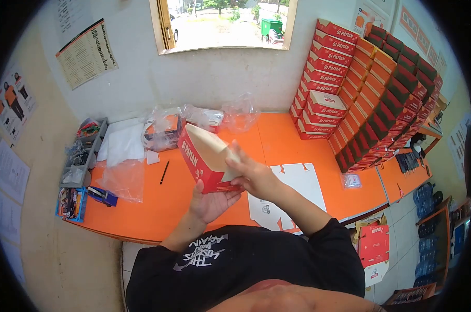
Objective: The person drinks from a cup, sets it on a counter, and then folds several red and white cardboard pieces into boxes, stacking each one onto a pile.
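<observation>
A red box point(194, 159) with a cream inside and white "SI PAMAN" lettering is held tilted above the orange table. My left hand point(212, 204) supports it from below, palm up, with the thumb against its red side. At the box's right end, my right hand point(252, 174) grips the edge, fingers bent over the cream part. Flat on the table under my right forearm lies a white cardboard sheet point(298, 190) with cut notches and a small printed logo.
Stacked red, orange and dark boxes point(368, 88) rise at the back right. Plastic-wrapped packs point(165, 127) lie along the wall. A grey tray point(77, 158), a blue basket point(71, 204) and a tape dispenser point(101, 196) stand left. A black pen point(164, 172) lies on the orange table point(142, 221).
</observation>
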### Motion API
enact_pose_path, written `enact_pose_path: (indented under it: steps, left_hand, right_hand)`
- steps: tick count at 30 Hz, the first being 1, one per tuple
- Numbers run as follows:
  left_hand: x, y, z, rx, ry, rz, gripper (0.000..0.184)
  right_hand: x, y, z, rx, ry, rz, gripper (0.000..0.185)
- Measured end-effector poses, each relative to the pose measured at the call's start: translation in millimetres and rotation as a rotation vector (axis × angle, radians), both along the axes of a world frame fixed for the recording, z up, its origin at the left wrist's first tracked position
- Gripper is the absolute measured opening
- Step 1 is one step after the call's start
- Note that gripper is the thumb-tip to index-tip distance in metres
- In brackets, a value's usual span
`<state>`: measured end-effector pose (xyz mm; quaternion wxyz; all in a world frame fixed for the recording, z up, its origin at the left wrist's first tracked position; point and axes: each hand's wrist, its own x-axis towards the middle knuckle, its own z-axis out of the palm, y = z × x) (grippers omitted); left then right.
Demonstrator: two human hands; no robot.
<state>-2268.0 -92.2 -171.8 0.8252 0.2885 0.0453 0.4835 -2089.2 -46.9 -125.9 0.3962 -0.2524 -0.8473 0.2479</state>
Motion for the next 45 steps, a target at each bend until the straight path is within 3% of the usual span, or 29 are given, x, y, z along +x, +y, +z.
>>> enact_pose_path:
  steps: [2, 4, 5, 7, 10, 12, 15, 17, 18, 20, 21, 24, 26, 30, 32, 34, 35, 39, 41, 45]
  left_hand:
    - [-3, 1, 1, -0.017, -0.021, -0.003, 0.092]
    - [-3, 0, 7, 0.041, -0.098, -0.026, 0.083]
    - [-2, 3, -3, 0.041, -0.099, -0.028, 0.083]
    - [0, 8, -32, 0.396, 0.530, 0.307, 0.074]
    - [7, 4, -27, 0.384, 0.507, 0.292, 0.070]
    - [6, 6, -27, 0.404, 0.481, 0.329, 0.071]
    - [4, 6, -35, 0.421, 0.556, 0.404, 0.068]
    - [4, 4, -31, 0.476, 0.561, 0.256, 0.067]
    - [4, 2, -30, 0.478, 0.560, 0.255, 0.067]
    - [4, -6, -29, 0.551, 0.636, 0.174, 0.068]
    - [3, -11, -25, 0.463, 0.724, 0.153, 0.069]
    - [-2, -8, -29, 0.505, 0.694, -0.004, 0.066]
    - [-3, -9, -33, 0.403, 0.678, 0.009, 0.063]
    - [-11, 5, -62, 0.531, 0.747, 0.134, 0.065]
    - [-33, 14, -78, 0.291, 0.588, 0.348, 0.060]
    - [-65, 7, -63, -0.050, 0.338, 0.550, 0.058]
    - [-77, 8, -72, -0.042, 0.343, 0.553, 0.058]
    - [-118, -6, -182, 0.304, 1.564, 0.344, 0.052]
    - [-107, -36, -228, 0.242, 1.682, 0.455, 0.047]
    - [-105, -52, -218, 0.138, 1.757, 0.373, 0.047]
  right_hand:
    - [-2, 2, -16, 0.451, -0.240, 0.048, 0.068]
    - [2, -2, -14, 0.370, -0.299, 0.103, 0.069]
    - [2, -3, -10, 0.193, -0.163, 0.184, 0.065]
    - [-4, -10, -4, -0.077, 0.099, 0.195, 0.054]
    - [-8, -22, 12, -0.206, 0.016, -0.035, 0.050]
    - [-9, -25, 19, -0.054, -0.006, -0.100, 0.047]
    - [-9, -25, 19, -0.288, -0.121, -0.127, 0.046]
    - [-12, -10, 1, -0.105, 0.040, 0.106, 0.057]
    - [-9, -8, 0, -0.104, 0.040, 0.104, 0.057]
    - [-1, -5, 6, -0.312, -0.109, 0.190, 0.085]
    - [1, 0, 7, -0.351, -0.171, 0.223, 0.109]
    - [3, -9, 7, -0.243, -0.286, 0.191, 0.115]
    - [3, -10, 4, -0.197, -0.306, 0.182, 0.113]
    - [-7, -12, -8, -0.164, -0.213, 0.055, 0.097]
    - [-11, -13, -20, -0.160, -0.196, -0.033, 0.092]
    - [-16, -12, -49, -0.223, -0.462, -0.170, 0.086]
    - [-18, -13, -72, -0.190, -0.547, -0.176, 0.086]
    - [-29, -26, -140, 0.032, -0.751, 0.104, 0.080]
    - [-30, -24, -187, 0.121, -0.737, 0.167, 0.073]
    - [-30, -19, -191, 0.203, -0.770, 0.186, 0.068]
